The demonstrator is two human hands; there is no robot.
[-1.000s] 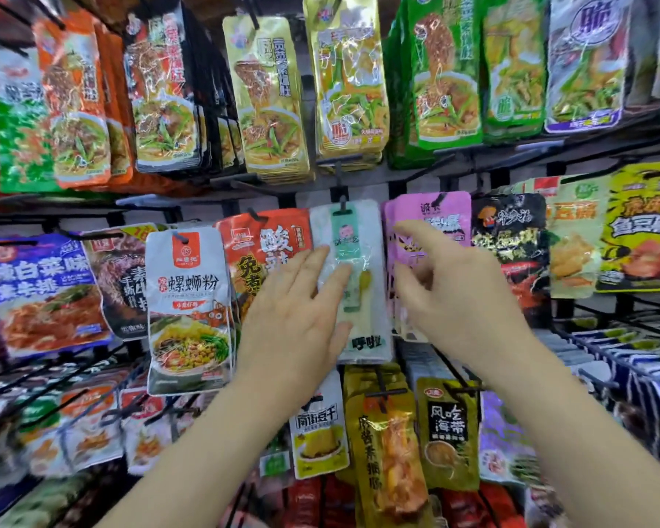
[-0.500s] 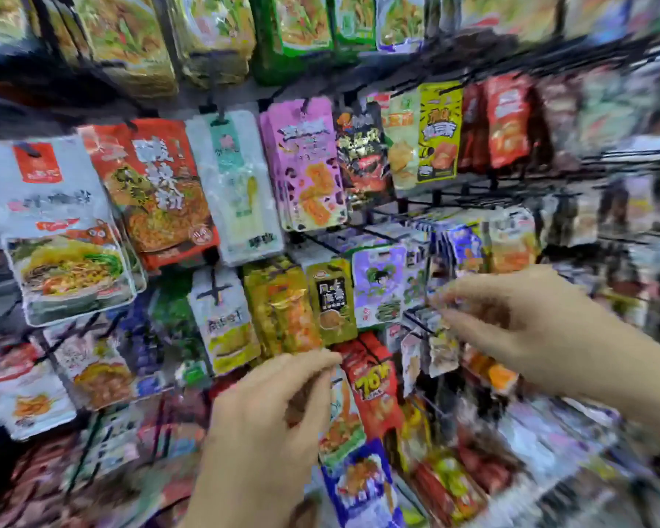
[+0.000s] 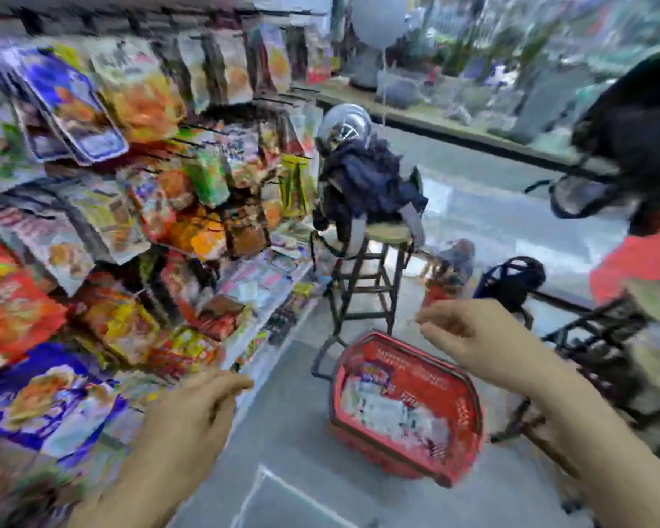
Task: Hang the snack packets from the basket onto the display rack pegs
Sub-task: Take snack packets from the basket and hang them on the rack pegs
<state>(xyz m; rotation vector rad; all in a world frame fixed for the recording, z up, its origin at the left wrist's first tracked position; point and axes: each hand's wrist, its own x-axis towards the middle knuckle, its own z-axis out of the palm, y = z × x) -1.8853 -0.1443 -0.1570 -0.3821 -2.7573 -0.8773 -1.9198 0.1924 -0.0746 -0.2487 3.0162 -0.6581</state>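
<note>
Grey floor w/ red slotted plastic basket

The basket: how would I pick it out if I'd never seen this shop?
Start at the snack rack on the left; a stool stands at its far end. The basket sits on the grey floor, nearer than the stool. It alone is red and perforated, with packets inside.

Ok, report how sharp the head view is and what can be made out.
Head view: heavy motion smear and blocky artefacts over the display rack, packet print unreadable; red basket blurred but recognisable, its contents a smudge; left hand and right hand soft-edged; wide-angle bending toward the edges.
</note>
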